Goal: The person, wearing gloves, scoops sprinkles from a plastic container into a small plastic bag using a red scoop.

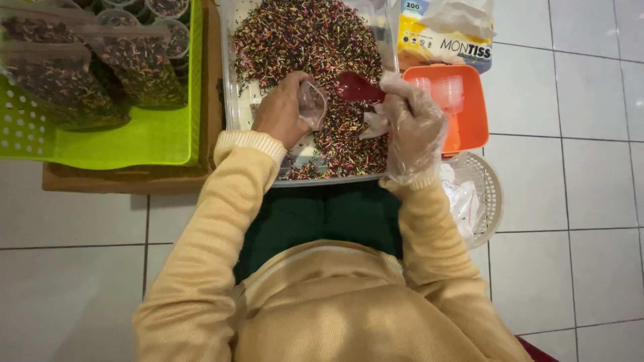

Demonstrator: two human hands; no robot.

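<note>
My left hand [280,110] is bare and holds a small clear plastic cup [312,104], tipped on its side, over a clear tub [229,100] of mixed coloured sprinkles [308,40]. My right hand [412,127] wears a thin clear plastic glove and grips a red scoop [355,87], whose bowl sits right at the cup's mouth. Both hands hover above the sprinkles near the tub's front half. Yellow sleeves cover both arms.
At the left, a lime-green basket [134,144] on a brown board [127,179] holds filled bags and cups of sprinkles. To the right stand an orange tray [473,114] with clear cups, a white basket [493,201] with plastic bags, and a yellow package [436,43]. White tiled floor surrounds everything.
</note>
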